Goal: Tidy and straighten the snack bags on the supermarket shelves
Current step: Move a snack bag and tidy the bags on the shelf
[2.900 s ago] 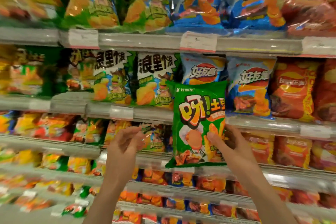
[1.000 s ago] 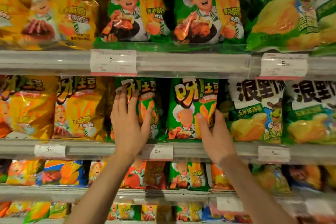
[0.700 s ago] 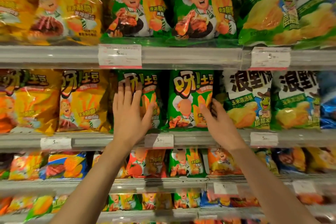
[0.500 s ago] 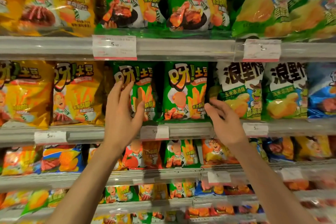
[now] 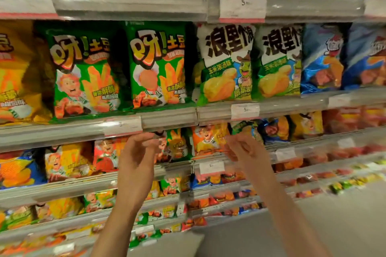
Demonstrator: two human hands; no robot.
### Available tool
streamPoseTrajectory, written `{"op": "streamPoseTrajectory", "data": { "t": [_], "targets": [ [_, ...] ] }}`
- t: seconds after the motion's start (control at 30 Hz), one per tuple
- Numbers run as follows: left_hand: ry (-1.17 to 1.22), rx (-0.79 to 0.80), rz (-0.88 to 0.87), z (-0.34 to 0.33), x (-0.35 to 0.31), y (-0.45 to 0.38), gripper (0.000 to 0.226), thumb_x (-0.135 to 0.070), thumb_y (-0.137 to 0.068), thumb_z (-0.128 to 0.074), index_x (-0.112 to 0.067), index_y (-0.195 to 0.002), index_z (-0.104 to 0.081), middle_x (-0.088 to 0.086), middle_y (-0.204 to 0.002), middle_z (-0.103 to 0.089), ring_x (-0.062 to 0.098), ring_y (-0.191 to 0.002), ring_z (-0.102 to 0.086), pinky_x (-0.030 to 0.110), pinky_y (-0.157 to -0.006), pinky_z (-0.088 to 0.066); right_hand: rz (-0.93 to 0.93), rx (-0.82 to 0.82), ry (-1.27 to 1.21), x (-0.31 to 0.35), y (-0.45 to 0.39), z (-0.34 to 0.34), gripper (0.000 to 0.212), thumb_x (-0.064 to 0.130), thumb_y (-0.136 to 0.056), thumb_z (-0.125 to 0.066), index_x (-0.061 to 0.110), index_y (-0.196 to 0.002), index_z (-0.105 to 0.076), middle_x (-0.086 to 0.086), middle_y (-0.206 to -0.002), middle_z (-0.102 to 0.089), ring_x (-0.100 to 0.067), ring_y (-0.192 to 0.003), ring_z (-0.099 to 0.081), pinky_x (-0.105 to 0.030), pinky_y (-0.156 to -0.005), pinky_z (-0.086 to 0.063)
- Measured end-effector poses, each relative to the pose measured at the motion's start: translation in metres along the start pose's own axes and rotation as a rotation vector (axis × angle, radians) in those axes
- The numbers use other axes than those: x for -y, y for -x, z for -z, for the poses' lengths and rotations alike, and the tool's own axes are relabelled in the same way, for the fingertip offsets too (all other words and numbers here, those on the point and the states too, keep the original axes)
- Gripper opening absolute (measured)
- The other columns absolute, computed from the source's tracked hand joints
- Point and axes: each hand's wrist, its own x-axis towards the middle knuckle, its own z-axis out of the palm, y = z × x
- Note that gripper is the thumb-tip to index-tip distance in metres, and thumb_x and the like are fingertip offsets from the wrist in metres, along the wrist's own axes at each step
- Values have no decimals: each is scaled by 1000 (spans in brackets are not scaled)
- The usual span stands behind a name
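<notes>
Two green snack bags stand upright side by side on the middle shelf, one on the left [image 5: 83, 73] and one on the right [image 5: 157, 67]. Both my hands hang below that shelf's rail [image 5: 167, 120], in front of the lower shelf. My left hand [image 5: 137, 152] has loosely curled fingers and holds nothing. My right hand [image 5: 243, 149] is blurred, its fingers relaxed and empty. Neither hand touches a bag.
White-and-green bags [image 5: 225, 64] and blue bags [image 5: 322, 58] stand right of the green ones, a yellow bag [image 5: 14, 73] to the left. Lower shelves hold several smaller orange, green and blue bags [image 5: 208, 140]. Price tags [image 5: 242, 5] hang on the rails. Grey floor [image 5: 313, 225] lies at lower right.
Both hands have let go of the two green bags and dropped below the shelf rail. The right green bag, carried earlier in my right hand, now stands on the shelf.
</notes>
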Motion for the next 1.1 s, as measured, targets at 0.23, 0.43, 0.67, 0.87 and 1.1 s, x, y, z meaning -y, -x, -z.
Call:
{"op": "streamPoseTrajectory", "data": {
  "t": [0.23,0.43,0.67,0.87,1.1],
  "targets": [
    [9,-31,163,-94,28,33,6,-17,-99,-62,-21,-100,-67,-5,-93,-74,8,-84,-70,35,-85,-54,-126,-3,-25,-48,-25,77,12,20,-101,-62,15,-100,-72,-4,-83,-75,-7,-72,-69,-18,-68,-55],
    [-3,-62,214,-204,43,48,23,-11,-101,-59,-30,-94,-70,-6,-93,-75,15,-84,-71,40,-85,-56,-171,27,-24,-85,-69,175,11,14,-101,-62,9,-102,-72,-10,-83,-74,-15,-72,-67,-23,-65,-56],
    [-25,-12,277,-322,65,54,15,-6,-99,-60,-18,-101,-68,1,-95,-75,25,-90,-71,51,-89,-58,-247,-60,-17,-132,-106,296,12,7,-101,-61,10,-100,-73,-4,-79,-75,-8,-70,-70,-20,-68,-56],
    [-38,119,289,-410,70,46,16,-7,-99,-62,-21,-105,-67,3,-96,-73,25,-94,-70,31,-79,-60,-238,-141,125,-163,-136,373,18,7,-100,-59,18,-97,-73,0,-80,-77,-19,-79,-70,-35,-80,-58],
    [-134,317,227,-504,88,26,29,-12,-100,-63,-24,-126,-59,-5,-123,-64,9,-105,-62,12,-87,-49,-95,-152,363,-173,-194,395,35,34,-100,-63,12,-127,-64,16,-109,-64,-16,-108,-64,-27,-87,-52]
  ]
}}
